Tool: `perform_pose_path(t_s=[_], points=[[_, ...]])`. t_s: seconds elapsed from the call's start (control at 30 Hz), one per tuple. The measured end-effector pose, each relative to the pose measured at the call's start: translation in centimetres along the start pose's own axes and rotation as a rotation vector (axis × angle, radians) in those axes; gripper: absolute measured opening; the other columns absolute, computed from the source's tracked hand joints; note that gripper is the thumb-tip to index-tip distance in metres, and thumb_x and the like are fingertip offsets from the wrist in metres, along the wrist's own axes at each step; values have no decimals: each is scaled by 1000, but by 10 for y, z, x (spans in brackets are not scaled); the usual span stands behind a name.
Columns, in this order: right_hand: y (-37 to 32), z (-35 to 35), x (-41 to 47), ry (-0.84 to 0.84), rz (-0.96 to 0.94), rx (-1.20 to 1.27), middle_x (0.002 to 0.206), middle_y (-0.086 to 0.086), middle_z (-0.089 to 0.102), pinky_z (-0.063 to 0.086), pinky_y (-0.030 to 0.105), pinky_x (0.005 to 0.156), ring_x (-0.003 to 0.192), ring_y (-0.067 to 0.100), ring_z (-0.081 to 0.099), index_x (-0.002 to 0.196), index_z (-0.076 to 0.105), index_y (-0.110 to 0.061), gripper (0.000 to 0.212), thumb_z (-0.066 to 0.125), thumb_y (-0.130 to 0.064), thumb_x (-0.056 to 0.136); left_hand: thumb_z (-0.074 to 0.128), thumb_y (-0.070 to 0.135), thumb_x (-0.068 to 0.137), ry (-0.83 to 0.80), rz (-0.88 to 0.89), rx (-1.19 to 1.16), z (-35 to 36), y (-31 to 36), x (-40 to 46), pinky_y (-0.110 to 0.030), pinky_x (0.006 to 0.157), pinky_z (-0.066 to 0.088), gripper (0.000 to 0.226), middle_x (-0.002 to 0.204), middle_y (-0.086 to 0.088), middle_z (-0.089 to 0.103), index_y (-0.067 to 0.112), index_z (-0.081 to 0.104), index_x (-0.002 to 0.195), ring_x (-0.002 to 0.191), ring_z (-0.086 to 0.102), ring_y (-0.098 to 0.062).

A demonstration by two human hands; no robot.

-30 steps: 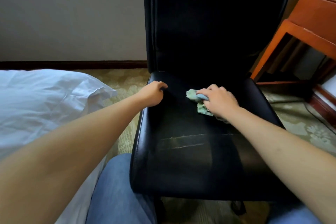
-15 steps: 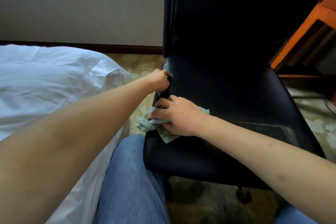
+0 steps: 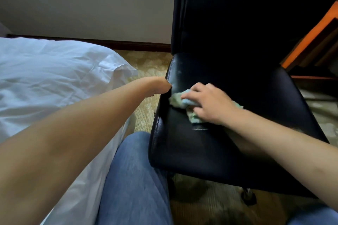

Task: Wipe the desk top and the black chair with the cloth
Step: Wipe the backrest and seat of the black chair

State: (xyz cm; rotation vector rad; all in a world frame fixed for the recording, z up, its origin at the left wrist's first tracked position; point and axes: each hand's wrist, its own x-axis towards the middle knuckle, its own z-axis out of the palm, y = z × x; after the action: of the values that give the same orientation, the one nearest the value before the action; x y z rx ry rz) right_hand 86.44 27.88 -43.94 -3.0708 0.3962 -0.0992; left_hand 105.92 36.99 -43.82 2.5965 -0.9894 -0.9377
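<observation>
The black chair point(image 3: 192, 144) stands in front of me, its leather seat facing me and its tall back rising behind. A crumpled pale green cloth point(image 3: 178, 99) lies on the left part of the seat. My right hand point(image 3: 210, 103) presses down on the cloth with curled fingers holding it. My left hand point(image 3: 159, 86) grips the seat's left edge, fingers wrapped round the rim. The orange-brown desk point(image 3: 311, 36) shows only as a slanted leg and frame at the far right; its top is out of view.
A bed with white sheets point(image 3: 54, 82) fills the left side, close to the chair. My knee in blue jeans point(image 3: 135, 179) sits between bed and chair. Patterned carpet point(image 3: 146, 107) covers the floor. A chair caster point(image 3: 248, 195) shows under the seat.
My right hand has slid the cloth from the seat's middle to its left side, then a little back toward the rear. My left hand moved from the rear left corner onto the left edge.
</observation>
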Motion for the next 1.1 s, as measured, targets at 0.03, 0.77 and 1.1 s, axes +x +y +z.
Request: perform_pose_path(t_s=[0.03, 0.77, 1.1], points=[[-17, 2, -8, 1, -95, 0, 129, -3, 53, 47, 38, 85, 100, 29, 53, 137, 57, -43, 54, 61, -30, 84, 35, 28, 109, 3, -1, 10, 0, 0, 1, -42, 102, 46, 44, 141, -14, 52, 3, 48, 143, 127, 53, -36], [-69, 8, 25, -36, -390, -50, 129, -3, 54, 51, 41, 77, 95, 29, 55, 138, 55, -44, 53, 64, -35, 86, 41, 45, 105, -50, -83, -230, -35, -49, 0, -33, 86, 48, 41, 107, -1, 71, 13, 62, 121, 92, 63, -20], [-31, -3, 108, -22, -36, -36, 127, 0, 51, 51, 45, 87, 114, 30, 52, 139, 52, -46, 46, 56, -31, 96, 39, 39, 105, -28, -105, -365, -39, -76, -14, -28, 82, 52, 38, 104, 0, 71, 17, 68, 110, 90, 67, -17]])
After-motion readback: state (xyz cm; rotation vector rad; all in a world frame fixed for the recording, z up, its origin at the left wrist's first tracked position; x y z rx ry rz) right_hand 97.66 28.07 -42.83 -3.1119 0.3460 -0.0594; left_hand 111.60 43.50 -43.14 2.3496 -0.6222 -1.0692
